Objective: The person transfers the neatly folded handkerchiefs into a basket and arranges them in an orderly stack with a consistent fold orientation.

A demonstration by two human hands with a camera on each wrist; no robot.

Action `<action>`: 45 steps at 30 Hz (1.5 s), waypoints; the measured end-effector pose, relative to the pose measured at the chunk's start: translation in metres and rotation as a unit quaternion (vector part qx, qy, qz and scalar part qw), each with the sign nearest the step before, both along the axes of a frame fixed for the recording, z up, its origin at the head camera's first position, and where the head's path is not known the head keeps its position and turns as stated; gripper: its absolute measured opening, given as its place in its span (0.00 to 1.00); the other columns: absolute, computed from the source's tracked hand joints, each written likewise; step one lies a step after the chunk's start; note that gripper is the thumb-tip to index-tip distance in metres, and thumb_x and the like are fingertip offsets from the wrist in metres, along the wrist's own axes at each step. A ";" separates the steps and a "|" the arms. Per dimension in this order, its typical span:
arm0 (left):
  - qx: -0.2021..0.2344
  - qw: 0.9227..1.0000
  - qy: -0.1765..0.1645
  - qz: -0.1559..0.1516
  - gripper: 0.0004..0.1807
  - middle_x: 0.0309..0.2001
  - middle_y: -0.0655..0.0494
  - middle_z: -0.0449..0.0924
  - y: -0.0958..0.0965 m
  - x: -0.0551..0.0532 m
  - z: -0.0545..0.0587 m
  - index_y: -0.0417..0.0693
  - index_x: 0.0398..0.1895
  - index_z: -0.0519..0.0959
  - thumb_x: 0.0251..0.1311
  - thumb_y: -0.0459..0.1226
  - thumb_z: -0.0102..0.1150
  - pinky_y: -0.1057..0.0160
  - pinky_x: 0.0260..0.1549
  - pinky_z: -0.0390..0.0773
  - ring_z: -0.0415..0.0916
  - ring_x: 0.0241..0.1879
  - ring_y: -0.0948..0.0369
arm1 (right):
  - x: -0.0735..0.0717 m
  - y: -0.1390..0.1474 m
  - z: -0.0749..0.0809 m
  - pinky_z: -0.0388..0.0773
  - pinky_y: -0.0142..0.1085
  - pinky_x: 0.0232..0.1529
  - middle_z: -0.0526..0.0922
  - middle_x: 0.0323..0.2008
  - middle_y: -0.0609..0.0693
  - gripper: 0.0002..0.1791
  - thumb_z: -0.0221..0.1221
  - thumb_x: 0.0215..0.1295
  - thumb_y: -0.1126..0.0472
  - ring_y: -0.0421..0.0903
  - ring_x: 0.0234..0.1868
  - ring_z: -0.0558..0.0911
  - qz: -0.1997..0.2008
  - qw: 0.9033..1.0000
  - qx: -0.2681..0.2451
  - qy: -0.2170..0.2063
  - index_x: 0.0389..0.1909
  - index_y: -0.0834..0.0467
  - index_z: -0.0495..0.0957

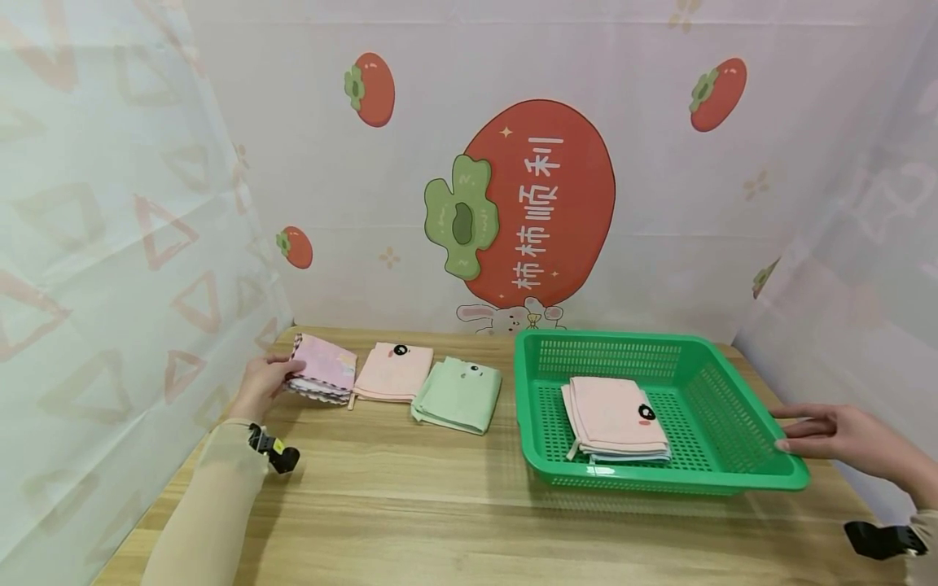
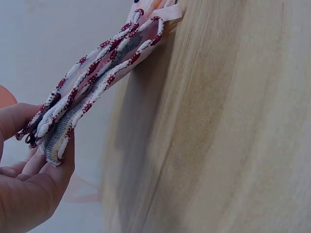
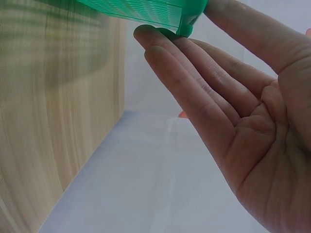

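Observation:
At the left of the table, my left hand (image 1: 265, 381) pinches the edge of a folded pink-purple washcloth (image 1: 326, 362) between thumb and fingers. Its twisted red-and-white edging faces the left wrist view, where the folded layers (image 2: 92, 80) tilt off the wood. Beside it lie a folded pink washcloth (image 1: 394, 373) and a folded green one (image 1: 458, 395), each with a small face. My right hand (image 1: 843, 435) holds the right rim of a green plastic basket (image 1: 740, 480), thumb over the rim and fairly straight fingers (image 3: 194, 92) beneath. Inside the basket, a pink folded washcloth (image 1: 615, 415) rests over a bluish layer.
The wooden table (image 1: 410, 505) has a printed cloth backdrop (image 1: 330, 163) with persimmons behind it. Cloth sides close in at left and right, near both hands. A black camera is strapped to each wrist.

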State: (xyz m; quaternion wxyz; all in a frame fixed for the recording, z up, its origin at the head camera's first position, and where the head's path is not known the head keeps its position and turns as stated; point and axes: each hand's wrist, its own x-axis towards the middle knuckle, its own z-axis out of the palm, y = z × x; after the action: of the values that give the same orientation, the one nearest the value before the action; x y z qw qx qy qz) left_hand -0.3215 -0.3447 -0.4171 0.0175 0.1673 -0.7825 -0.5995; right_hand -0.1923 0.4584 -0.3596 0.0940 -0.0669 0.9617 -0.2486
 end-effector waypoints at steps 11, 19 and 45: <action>0.003 1.000 0.014 0.007 0.26 0.26 0.68 0.73 0.002 -0.001 0.003 0.32 0.58 0.68 0.58 0.35 0.62 0.73 0.24 0.75 0.70 0.24 0.73 | 0.000 0.002 -0.003 0.82 0.40 0.35 0.80 0.47 0.69 0.37 0.59 0.64 0.49 0.24 0.34 0.78 -0.001 1.000 0.001 0.004 0.62 0.74 0.63; 0.041 0.999 0.029 0.008 0.19 0.27 0.69 0.74 0.002 0.003 0.007 0.37 0.51 0.71 0.57 0.31 0.62 0.75 0.26 0.76 0.73 0.26 0.73 | 0.001 0.001 -0.003 0.82 0.40 0.34 0.80 0.46 0.69 0.37 0.59 0.64 0.49 0.23 0.34 0.77 -0.005 1.000 0.001 0.004 0.62 0.74 0.63; 0.057 0.997 0.054 -0.011 0.18 0.33 0.62 0.71 0.013 0.012 0.031 0.39 0.47 0.68 0.57 0.32 0.62 0.74 0.27 0.77 0.73 0.27 0.73 | -0.002 0.003 -0.004 0.82 0.40 0.34 0.79 0.48 0.70 0.37 0.59 0.64 0.49 0.22 0.34 0.77 -0.003 1.000 0.002 0.002 0.63 0.74 0.63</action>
State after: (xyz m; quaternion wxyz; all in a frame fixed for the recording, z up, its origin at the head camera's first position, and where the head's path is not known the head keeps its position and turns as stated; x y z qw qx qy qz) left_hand -0.3091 -0.3313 -0.3862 0.0436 0.1273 -0.7470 -0.6511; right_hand -0.1940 0.4611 -0.3631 0.0917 -0.0644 0.9625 -0.2472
